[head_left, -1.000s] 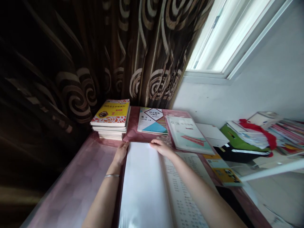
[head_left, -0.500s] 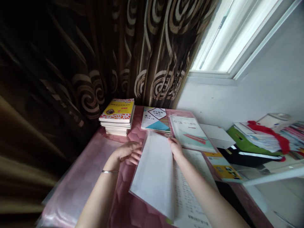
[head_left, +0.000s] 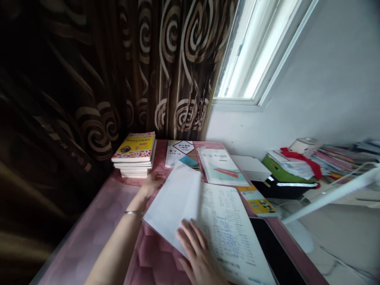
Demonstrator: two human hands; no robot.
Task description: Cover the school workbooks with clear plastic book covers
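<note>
An open book lies on the pink padded surface, its right page (head_left: 228, 237) covered in print with blue handwriting. On its left side a blank white sheet (head_left: 175, 194), apparently under a clear cover, slants across. My right hand (head_left: 197, 253) rests flat on the lower part of this sheet near the fold, fingers stretched out. My left hand (head_left: 152, 184), with a bangle at the wrist, is beside the sheet's upper left edge. Its fingers are slightly bent and apart; whether they touch the edge is unclear.
A stack of books (head_left: 135, 154) stands at the back left. Behind the open book lie a workbook (head_left: 181, 152) and a pale green book (head_left: 222, 168). A black tablet-like slab (head_left: 279, 253) lies right of it. Clear plastic film (head_left: 89, 233) covers the left side.
My right hand has moved from the sheet's upper edge down onto its lower part. The sheet has swung left and lies flatter. My left hand has closed up slightly. The view has turned right.
</note>
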